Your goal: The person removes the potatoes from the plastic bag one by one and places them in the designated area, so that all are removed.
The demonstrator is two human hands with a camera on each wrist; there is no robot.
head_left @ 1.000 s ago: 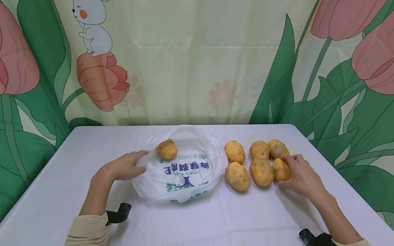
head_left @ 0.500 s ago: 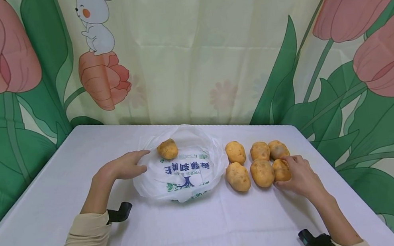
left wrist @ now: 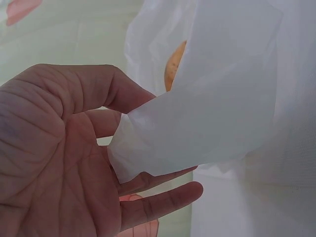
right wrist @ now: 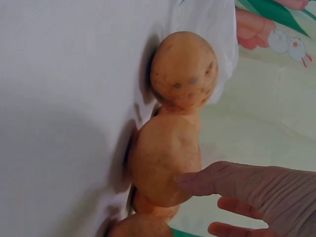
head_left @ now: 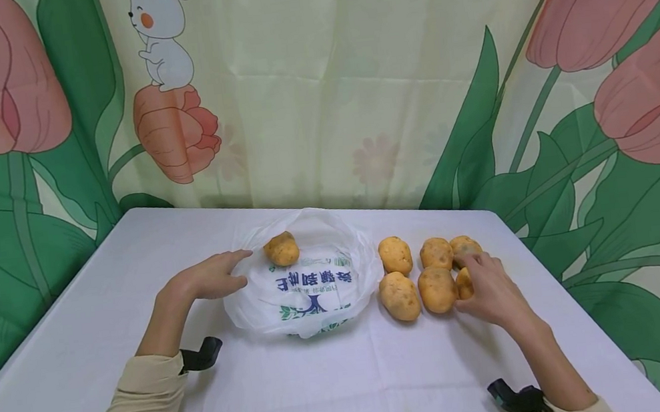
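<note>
A white plastic bag [head_left: 341,231] with blue and green print lies with its mouth spread, and a potato [head_left: 281,249] sits in its far left part. My left hand [head_left: 207,278] is at the bag's left rim, thumb and fingers apart; in the left wrist view a flap of the bag covers the fingertips. At right, my right hand [head_left: 492,288] reaches over the right front potato [head_left: 464,283], hiding most of it. Its thumb [right wrist: 195,183] overlaps a potato [right wrist: 165,148] in the right wrist view; contact is unclear there. Both hands' fingers look spread.
Several more potatoes stand in two rows right of the bag, among them a left front potato [head_left: 399,297] and a left back potato [head_left: 395,255]. A white cloth covers the table [head_left: 302,397]. Behind it hangs a printed curtain [head_left: 319,100].
My right hand has shifted left, covering more of the right front potato; the front potatoes beside it have edged slightly left. My left hand stays at the bag's rim.
</note>
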